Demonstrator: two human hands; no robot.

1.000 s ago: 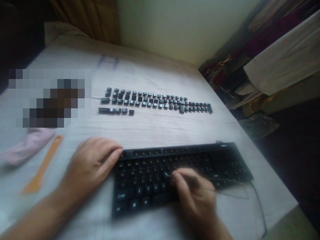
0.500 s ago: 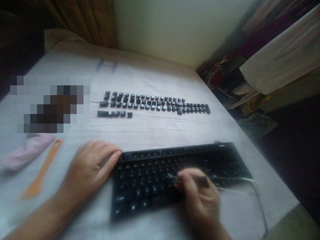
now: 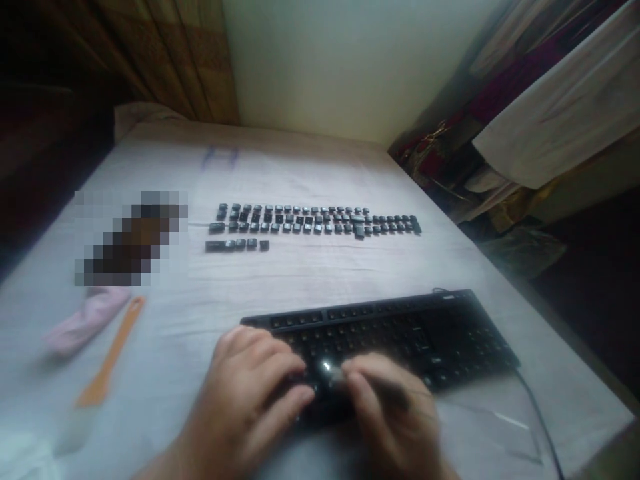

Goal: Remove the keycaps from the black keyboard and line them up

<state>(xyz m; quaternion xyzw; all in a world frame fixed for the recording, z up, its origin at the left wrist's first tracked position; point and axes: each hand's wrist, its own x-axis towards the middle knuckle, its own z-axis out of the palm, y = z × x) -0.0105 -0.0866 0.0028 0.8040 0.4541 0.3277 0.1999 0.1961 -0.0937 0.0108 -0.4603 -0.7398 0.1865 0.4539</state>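
Observation:
A black keyboard (image 3: 425,330) with most keycaps removed lies near the front of the table. My right hand (image 3: 395,417) is pinched on a thin metal tool whose shiny tip (image 3: 327,368) sits over the keyboard's left part. My left hand (image 3: 250,407) rests on the keyboard's left end with fingers curled, its fingertips right beside that tip. What the left fingers hold, if anything, is blurred. Several loose black keycaps (image 3: 315,220) lie in rows farther back on the white cloth.
An orange plastic pry tool (image 3: 113,357) and a pink cloth (image 3: 87,320) lie to the left. The keyboard's cable (image 3: 543,427) runs off at the front right. A pixelated patch covers something at the left. Cluttered fabric sits beyond the table's right edge.
My left hand moved right from the keyboard's left corner onto its keys, next to the tool tip. The view shifted, so everything sits lower and more rightward in frame.

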